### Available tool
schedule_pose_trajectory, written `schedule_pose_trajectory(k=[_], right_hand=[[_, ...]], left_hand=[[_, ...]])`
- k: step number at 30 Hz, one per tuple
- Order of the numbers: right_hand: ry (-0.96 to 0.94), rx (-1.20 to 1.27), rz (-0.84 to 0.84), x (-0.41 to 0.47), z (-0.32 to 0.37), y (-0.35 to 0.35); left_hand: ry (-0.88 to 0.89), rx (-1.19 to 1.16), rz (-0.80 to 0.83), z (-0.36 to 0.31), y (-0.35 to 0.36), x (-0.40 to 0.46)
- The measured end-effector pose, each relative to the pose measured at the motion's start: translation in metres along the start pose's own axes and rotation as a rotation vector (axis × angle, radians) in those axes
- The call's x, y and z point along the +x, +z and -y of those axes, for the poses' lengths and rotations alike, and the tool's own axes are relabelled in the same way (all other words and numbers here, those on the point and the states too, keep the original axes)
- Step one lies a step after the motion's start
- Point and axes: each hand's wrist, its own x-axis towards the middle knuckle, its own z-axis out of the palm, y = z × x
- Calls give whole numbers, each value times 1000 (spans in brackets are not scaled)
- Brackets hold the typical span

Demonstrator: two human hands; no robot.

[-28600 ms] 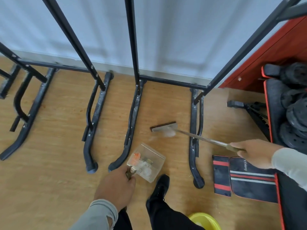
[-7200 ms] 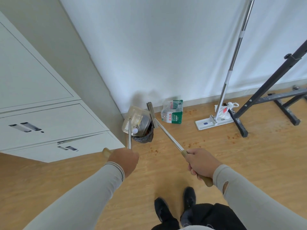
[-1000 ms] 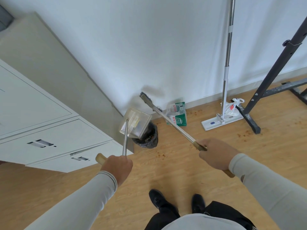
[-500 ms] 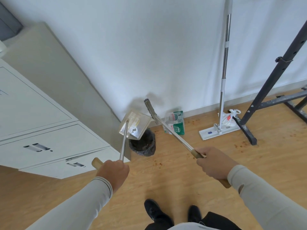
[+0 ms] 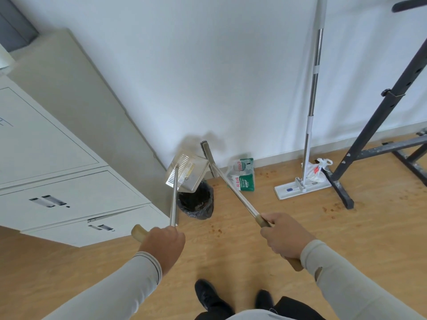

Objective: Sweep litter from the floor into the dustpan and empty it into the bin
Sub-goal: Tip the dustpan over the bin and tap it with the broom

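Dustpan [image 5: 187, 173]: clear pan on metal shaft, raised and tilted just above the bin, near the wall; contents hard to read.
Left hand [image 5: 161, 247]: fingers wrapped round the dustpan's wooden grip, grip end sticking out to the left.
Brush [image 5: 233, 191]: long metal shaft, dark bristle head up near the wall, shaft touching or just beside the dustpan's right edge, cannot tell which.
Right hand [image 5: 283, 236]: fingers curled round the brush's wooden grip, grip end poking out below the wrist.
Bin [image 5: 196, 204]: small, black liner, on the floor at the corner where cabinet meets wall; dark litter visible inside.
Litter [image 5: 215, 230]: brown specks on the floor just in front of the bin, more scattered toward the rack.
Cabinet [image 5: 57, 181]: pale drawers, left side, against the wall.
Green-white packet [image 5: 242, 177]: on the floor by the wall, right of the bin.
Mop [image 5: 305, 181]: flat white head on the floor, pole leaning up the wall.
Plastic bag [image 5: 317, 170]: just behind the mop head.
Black rack [image 5: 374, 135]: right edge of floor.
Shoes [image 5: 211, 299]: black, bottom centre.
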Motion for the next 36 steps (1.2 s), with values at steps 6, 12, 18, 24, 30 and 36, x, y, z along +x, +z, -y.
schedule_pose_trajectory(k=[6, 12, 18, 24, 30, 36], right_hand=[[0, 8, 20, 0, 2, 1], [1, 15, 52, 0, 1, 6], [-6, 0, 57, -2, 10, 6], [-5, -27, 76, -3, 15, 5], [-24, -22, 73, -7, 14, 4], [-37, -49, 58, -7, 14, 5]], left_hand=[[-8, -4, 4, 2, -6, 0], [-22, -15, 8, 0, -17, -3], [-43, -54, -4, -2, -20, -2], [-47, -91, 1, 0, -24, -4], [-51, -72, 2, 2, -25, -5], [-68, -72, 16, 5, -31, -1]])
